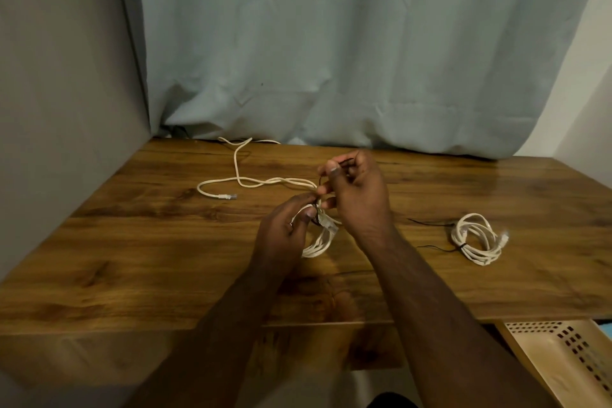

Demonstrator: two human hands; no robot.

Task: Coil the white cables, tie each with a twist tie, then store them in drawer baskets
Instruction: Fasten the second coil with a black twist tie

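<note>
Over the middle of the wooden table (pixel 132 258), my left hand (pixel 284 232) grips a coiled white cable (pixel 319 242) near its top. A thin black twist tie (pixel 342 162) is pinched between thumb and fingers of my right hand (pixel 356 189), just above the coil. A second white cable (pixel 241 180) lies loose and uncoiled on the far left of the table, its plug end pointing right. On the right, a third white cable (pixel 477 237) lies coiled with a black tie around it.
A pale perforated drawer basket (pixel 563 361) stands open below the table's front right corner. Thin black ties (pixel 427 222) lie on the table left of the tied coil. A light curtain (pixel 331 60) hangs behind the table; a wall closes the left side.
</note>
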